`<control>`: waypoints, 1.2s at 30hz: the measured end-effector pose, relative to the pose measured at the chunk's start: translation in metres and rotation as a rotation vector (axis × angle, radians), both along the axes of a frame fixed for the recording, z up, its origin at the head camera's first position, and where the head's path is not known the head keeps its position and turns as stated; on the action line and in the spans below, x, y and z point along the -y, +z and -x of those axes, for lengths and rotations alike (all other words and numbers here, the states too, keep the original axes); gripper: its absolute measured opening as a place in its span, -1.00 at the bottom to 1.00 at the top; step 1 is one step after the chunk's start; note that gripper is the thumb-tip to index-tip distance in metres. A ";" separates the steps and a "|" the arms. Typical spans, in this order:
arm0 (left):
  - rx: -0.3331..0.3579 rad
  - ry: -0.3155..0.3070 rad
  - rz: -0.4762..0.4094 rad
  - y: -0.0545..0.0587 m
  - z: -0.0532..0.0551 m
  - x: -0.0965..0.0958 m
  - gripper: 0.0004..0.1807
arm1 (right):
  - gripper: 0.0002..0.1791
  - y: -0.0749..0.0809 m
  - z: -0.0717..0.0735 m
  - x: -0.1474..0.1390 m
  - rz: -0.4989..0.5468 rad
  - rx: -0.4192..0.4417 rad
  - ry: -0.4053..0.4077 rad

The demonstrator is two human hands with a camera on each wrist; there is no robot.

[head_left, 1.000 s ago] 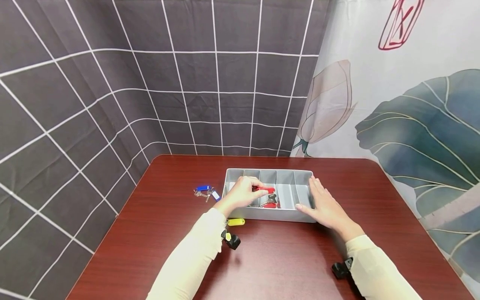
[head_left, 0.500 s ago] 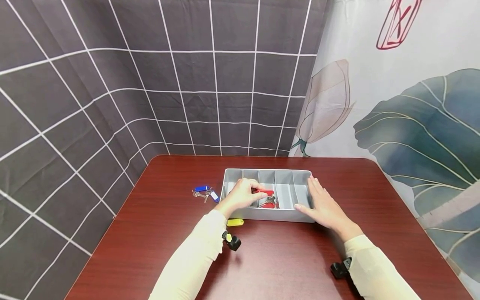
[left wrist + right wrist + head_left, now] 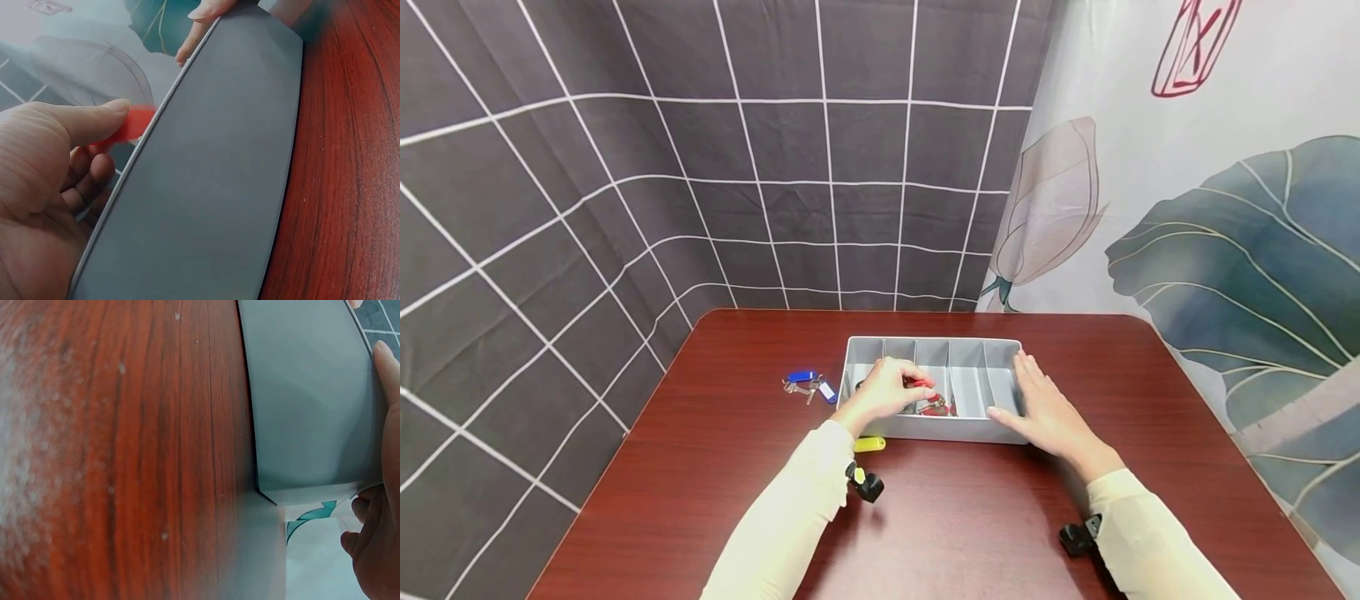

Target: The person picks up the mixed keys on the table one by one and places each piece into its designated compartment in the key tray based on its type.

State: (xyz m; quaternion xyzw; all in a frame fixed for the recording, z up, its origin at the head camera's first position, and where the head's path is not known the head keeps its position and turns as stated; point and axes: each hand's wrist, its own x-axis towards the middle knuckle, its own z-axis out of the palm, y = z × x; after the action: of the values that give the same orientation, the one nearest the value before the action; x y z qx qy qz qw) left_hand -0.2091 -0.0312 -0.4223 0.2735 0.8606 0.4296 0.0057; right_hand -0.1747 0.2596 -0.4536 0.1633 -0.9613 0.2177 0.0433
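A grey divided tray [image 3: 951,429] stands on the table, its row of compartments facing up. My left hand [image 3: 886,387] reaches over its front rim and pinches a red key tag [image 3: 134,124] between thumb and fingers; the tag's lower part is hidden behind the tray wall in the left wrist view. More red key tags with keys [image 3: 935,408] lie in the middle compartment below. My right hand [image 3: 1051,412] rests at the tray's right end, fingers stretched along the end wall and thumb on the front rim.
Blue key tags [image 3: 826,392] with keys lie on the table left of the tray. Close to the tray's front left corner is a yellow key tag [image 3: 870,444], partly behind the left wrist. Curtains hang behind the brown table [image 3: 955,517].
The red key tag in my left hand has dipped and shows less than before. My right hand stays on the tray. The head view has shifted slightly.
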 end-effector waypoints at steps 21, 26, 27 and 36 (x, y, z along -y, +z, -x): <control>0.016 0.008 0.049 0.005 0.013 -0.011 -0.83 | 0.19 0.000 0.000 0.000 0.006 -0.004 0.002; 0.054 0.025 0.056 0.003 0.019 -0.015 -0.82 | 0.20 -0.001 0.000 -0.001 0.003 -0.008 -0.008; 0.058 0.027 0.057 0.003 0.019 -0.015 -0.82 | 0.21 -0.001 0.000 -0.001 0.001 -0.004 -0.008; 0.034 0.018 0.057 0.000 0.026 -0.017 -0.81 | 0.23 0.000 0.001 -0.001 -0.001 0.007 -0.004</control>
State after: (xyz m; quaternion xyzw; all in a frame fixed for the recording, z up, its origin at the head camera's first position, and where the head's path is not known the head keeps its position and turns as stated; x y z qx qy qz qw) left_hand -0.2350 -0.0138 -0.4225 0.2584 0.8747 0.4094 0.0243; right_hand -0.1761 0.2601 -0.4541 0.1606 -0.9619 0.2176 0.0401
